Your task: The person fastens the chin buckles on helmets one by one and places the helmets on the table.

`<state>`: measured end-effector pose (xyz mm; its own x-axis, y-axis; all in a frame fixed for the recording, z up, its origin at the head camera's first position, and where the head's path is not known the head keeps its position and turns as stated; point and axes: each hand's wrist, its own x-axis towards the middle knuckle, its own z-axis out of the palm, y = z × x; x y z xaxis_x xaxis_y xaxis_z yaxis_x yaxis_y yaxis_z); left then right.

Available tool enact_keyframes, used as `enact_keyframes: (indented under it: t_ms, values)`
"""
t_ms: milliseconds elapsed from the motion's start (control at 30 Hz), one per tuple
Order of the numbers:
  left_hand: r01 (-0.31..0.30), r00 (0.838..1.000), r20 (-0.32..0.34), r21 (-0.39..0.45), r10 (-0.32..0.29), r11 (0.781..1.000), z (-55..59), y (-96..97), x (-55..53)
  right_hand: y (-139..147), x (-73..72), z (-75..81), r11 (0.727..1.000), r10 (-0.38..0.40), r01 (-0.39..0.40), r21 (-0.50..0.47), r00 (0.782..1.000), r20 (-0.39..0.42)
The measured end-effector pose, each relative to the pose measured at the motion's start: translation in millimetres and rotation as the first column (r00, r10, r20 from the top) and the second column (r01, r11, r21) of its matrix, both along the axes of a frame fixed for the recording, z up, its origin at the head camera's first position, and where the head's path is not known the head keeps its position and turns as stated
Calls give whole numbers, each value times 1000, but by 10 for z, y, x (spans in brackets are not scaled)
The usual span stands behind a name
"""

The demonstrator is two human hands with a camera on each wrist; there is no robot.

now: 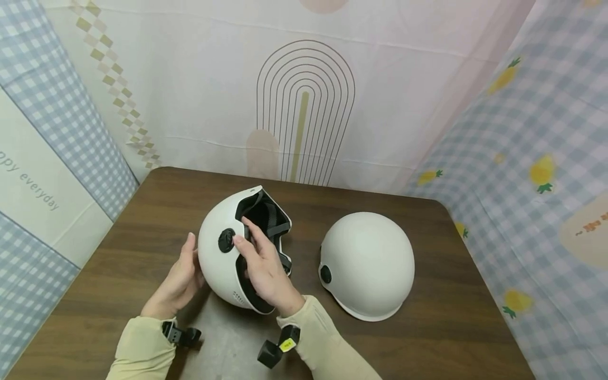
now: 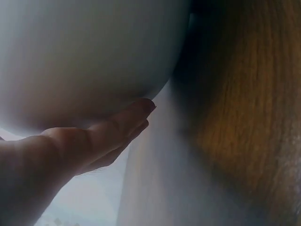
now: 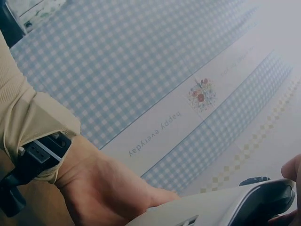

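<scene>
Gripping a white helmet (image 1: pixel 215 269) at its opening with the right hand (image 1: pixel 268 274), with thumb (image 1: pixel 248 252) outside beside a black knob (image 1: pixel 226 240) and fingers (image 1: pixel 257 233) reaching inside. Supporting the opposite side with the left hand (image 1: pixel 177 282), fingers extended. Tilted over the left part of the bench (image 1: pixel 456 306), apart from a second helmet (image 1: pixel 368 264) by a narrow gap; farther from the bench's back edge than from that neighbour. Shown only by the left wrist: extended fingertips (image 2: pixel 145 107) against the shell. Only by the right: a flower print (image 3: pixel 202 95) on checked cloth (image 3: pixel 108 70).
</scene>
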<state>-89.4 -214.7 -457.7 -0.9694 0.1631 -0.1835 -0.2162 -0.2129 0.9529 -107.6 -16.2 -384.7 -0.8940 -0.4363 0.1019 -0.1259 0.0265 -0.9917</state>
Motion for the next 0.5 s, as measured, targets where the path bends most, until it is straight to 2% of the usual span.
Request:
enact_keyframes:
  t_ms: [133, 300, 400, 500]
  values:
    - [20, 1000, -17, 69, -19, 997, -33, -1, -18, -5, 2, -2, 1000, 9, -8, -14, 1000, 26]
    - [48, 998, -47, 180, -40, 982, -55, -3, -23, -9, -2, -2, 999, 25, -24, -22, 999, 41]
    - [38, 999, -44, 204, -29, 978, -47, 11, -14, -4, -14, -1, 1000, 22, -22, 5, 1000, -17]
    - [24, 999, -43, 193, -16, 981, -33, 23, -4, -3, -25, 1, 997, -20, 29, 75, 994, -112]
